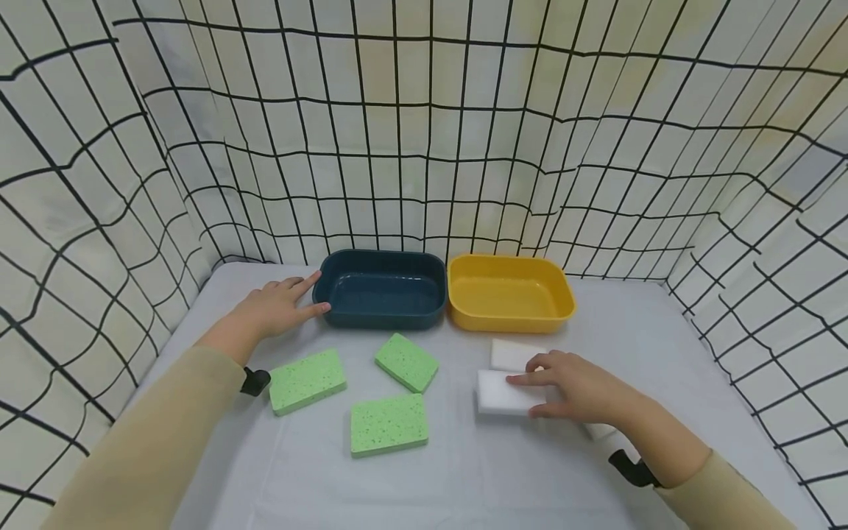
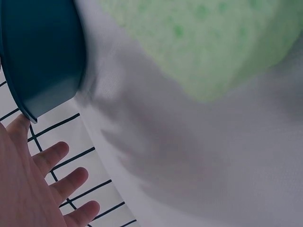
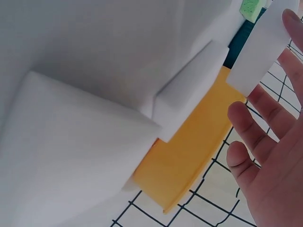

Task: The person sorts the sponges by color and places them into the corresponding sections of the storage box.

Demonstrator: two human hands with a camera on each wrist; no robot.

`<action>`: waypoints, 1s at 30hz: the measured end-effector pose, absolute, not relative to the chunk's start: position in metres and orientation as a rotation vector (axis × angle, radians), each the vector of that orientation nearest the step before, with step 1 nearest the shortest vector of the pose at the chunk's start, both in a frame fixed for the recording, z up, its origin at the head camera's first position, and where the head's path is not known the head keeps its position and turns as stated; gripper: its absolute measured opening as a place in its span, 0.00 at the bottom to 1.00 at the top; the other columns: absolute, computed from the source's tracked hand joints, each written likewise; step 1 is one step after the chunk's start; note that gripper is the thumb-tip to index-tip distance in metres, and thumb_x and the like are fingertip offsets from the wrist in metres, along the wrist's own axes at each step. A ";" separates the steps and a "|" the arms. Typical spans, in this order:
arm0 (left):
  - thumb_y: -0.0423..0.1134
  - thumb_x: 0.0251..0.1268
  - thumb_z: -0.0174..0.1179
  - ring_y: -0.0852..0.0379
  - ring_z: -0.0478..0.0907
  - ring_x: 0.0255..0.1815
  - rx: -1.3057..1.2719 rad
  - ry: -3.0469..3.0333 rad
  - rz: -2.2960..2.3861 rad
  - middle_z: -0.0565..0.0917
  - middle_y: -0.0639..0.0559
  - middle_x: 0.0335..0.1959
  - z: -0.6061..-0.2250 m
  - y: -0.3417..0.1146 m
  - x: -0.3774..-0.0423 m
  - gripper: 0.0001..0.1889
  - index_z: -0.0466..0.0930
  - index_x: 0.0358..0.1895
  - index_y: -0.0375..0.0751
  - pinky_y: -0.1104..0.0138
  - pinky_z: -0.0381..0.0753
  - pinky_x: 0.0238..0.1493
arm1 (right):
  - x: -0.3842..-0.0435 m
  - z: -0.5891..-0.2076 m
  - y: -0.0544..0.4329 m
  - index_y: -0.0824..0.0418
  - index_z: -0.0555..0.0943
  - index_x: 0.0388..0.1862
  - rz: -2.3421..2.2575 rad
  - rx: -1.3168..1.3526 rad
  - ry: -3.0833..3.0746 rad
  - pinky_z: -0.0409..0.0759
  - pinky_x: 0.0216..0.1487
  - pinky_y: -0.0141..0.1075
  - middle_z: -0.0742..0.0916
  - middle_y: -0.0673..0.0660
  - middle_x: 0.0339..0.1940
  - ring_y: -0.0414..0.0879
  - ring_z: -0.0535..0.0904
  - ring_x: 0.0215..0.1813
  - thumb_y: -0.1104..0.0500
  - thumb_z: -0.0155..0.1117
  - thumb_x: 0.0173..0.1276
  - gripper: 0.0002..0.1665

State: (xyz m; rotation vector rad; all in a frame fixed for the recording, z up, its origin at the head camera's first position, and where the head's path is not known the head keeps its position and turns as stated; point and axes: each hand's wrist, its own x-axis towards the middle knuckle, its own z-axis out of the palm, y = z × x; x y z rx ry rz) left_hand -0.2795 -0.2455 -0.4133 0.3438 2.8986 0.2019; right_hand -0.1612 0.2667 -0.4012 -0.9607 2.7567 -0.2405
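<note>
Your worktop (image 1: 298, 493) stretches beneath your left hand (image 1: 274, 305) and right hand (image 1: 570, 386). The blue tub (image 1: 380, 320) is just right of your left hand, whose extended fingers touch its rim. The yellow tub (image 1: 510, 322) lies beyond your right hand. Three green sponges (image 1: 389, 425) lie between both hands. Your right hand pinches a white block (image 1: 497, 394), with a second block (image 1: 517, 353) beyond it and a third block (image 1: 598, 430) partly hidden underneath.

Left arm (image 1: 165, 419) reaches far; left hand (image 1: 273, 304) spread, fingers extended. Right hand (image 1: 578, 390) nearer, at right, thumb and forefinger pinching.
</note>
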 end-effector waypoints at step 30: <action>0.81 0.62 0.32 0.24 0.52 0.72 0.335 2.895 0.225 0.52 0.32 0.77 -0.413 -0.244 -0.278 0.52 0.37 0.82 0.53 0.29 0.55 0.64 | -0.212 -0.376 0.225 0.37 0.79 0.65 -0.373 -0.888 2.841 0.76 0.61 0.49 0.80 0.53 0.62 0.52 0.75 0.61 0.37 0.70 0.60 0.32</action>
